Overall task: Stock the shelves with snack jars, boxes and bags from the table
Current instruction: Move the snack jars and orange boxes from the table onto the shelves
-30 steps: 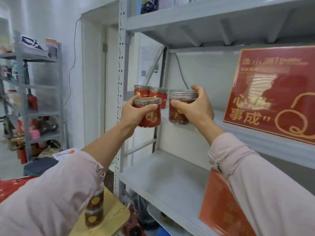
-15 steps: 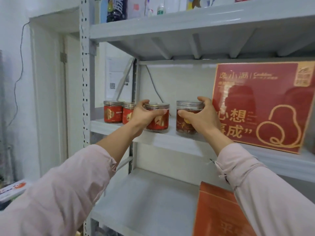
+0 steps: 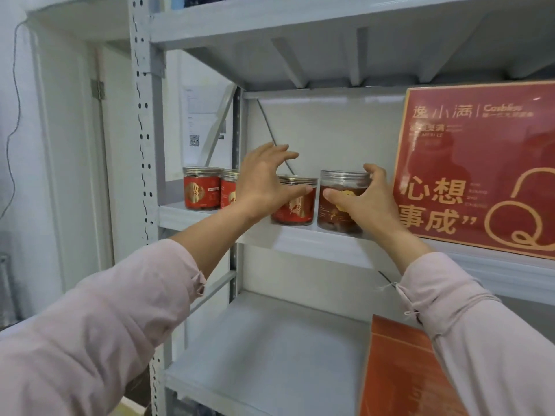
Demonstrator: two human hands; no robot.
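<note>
Several snack jars stand on the grey middle shelf (image 3: 300, 238). A red-labelled jar (image 3: 295, 205) stands upright there; my left hand (image 3: 264, 181) hovers over it with fingers spread, the thumb near its side. Beside it on the right is a clear jar with dark contents (image 3: 339, 202), which my right hand (image 3: 366, 202) grips with thumb in front and fingers behind. Two more red-labelled jars (image 3: 201, 192) stand at the shelf's left end, the second partly hidden by my left hand.
A big red gift box (image 3: 477, 166) leans upright on the same shelf right of the jars. The lower shelf (image 3: 270, 349) holds an orange box (image 3: 399, 370) at its right. The shelf post (image 3: 144, 145) stands at left, beside a white wall and door frame.
Both jars went from mid-air onto the middle shelf. My left hand has let go of the red jar and spread its fingers; my right hand still holds the dark jar.
</note>
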